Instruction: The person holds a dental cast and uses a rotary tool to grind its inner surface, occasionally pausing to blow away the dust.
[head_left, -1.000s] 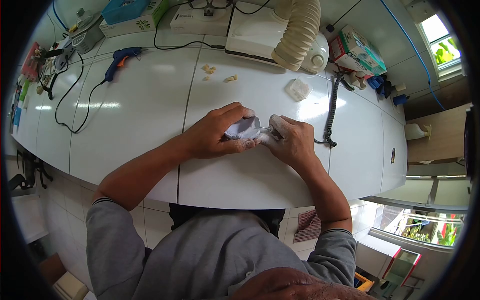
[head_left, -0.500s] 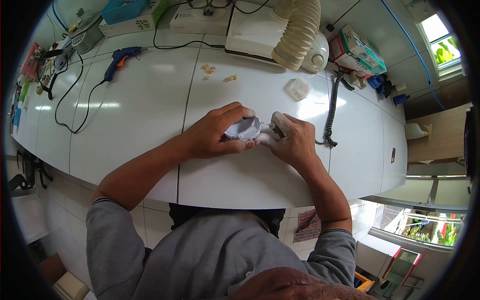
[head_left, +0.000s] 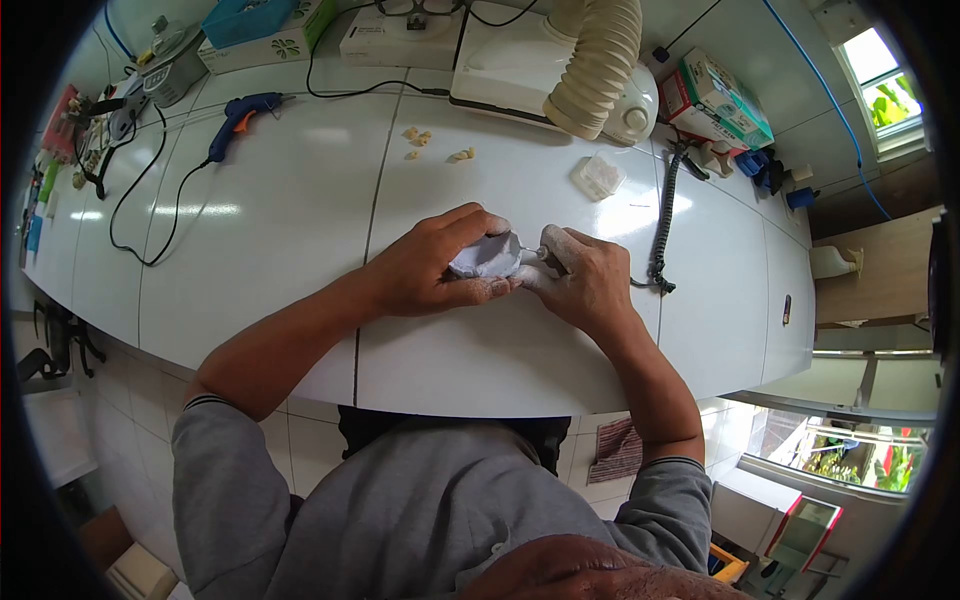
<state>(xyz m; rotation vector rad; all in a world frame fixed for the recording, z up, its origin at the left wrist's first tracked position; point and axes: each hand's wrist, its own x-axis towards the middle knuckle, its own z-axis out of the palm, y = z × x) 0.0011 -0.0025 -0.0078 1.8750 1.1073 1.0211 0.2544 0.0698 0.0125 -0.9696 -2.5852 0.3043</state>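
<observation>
My left hand (head_left: 450, 260) is closed around a pale grey-blue plaster dental cast (head_left: 488, 258), thumb along one edge and fingers along the other. From the right, my right hand (head_left: 582, 272) grips a rotary handpiece (head_left: 543, 252) like a pen; its thin metal tip reaches the cast's right edge. Most of the handpiece's body is hidden behind the fingers. White dust coats the fingers of both hands, more heavily on the right. The two hands meet just below the cast, over the white tabletop (head_left: 480, 365).
Small yellowish pieces (head_left: 418, 138) and a clear plastic box (head_left: 598, 178) lie beyond my hands. A coiled black cord (head_left: 668, 220) runs on the right. At the back stands a white machine with a ribbed hose (head_left: 597, 70). A blue glue gun (head_left: 240, 122) lies at left.
</observation>
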